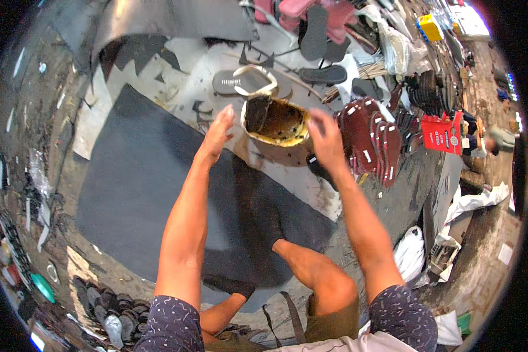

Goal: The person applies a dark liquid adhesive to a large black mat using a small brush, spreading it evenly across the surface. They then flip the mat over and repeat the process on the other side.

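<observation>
While the left hand (219,135) stands beside it, thumb apart from fingers, a yellowish tub (271,139) shows its brown-coated inside.
Within the tub, a dark flat piece (257,114) stands leftward; the right hand (328,144) is at the right rim, its grip impossible to tell.

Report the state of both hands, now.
Left hand: loosely open, nothing visible in it, left of the yellowish container.
Right hand: at the container's right rim; whether it grips cannot be told.
</observation>
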{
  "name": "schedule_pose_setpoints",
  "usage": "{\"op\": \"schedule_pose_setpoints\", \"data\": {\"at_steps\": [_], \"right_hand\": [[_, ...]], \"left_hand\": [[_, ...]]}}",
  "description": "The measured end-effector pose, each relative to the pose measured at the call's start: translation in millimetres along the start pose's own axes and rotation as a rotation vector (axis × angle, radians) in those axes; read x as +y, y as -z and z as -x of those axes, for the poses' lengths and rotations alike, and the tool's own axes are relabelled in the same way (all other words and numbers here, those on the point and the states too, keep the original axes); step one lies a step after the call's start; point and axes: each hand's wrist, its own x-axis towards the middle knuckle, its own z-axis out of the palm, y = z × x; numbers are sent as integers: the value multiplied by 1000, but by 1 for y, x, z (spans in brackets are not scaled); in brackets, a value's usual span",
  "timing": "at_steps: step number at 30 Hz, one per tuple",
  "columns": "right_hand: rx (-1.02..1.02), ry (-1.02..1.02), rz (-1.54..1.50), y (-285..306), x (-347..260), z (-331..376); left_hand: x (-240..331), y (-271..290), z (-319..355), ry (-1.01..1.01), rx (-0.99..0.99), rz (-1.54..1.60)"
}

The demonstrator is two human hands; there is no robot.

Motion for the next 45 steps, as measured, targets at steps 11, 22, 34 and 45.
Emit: {"op": "schedule_pose_setpoints", "data": {"at_steps": [11,22,34,45], "right_hand": [[-453,589,668,-19,-35,-88],[-149,-233,150,76,-1,24],[-229,-356,-786,104,-115,47],[-619,-221,-868,-116,-216,-34]], "left_hand": [[-44,-28,-69,29,-187,84],[-61,-50,-77,-67,-209,197],[-78,30,35,-290,-54,516],[-88,187,256,-735,656,721]]}}
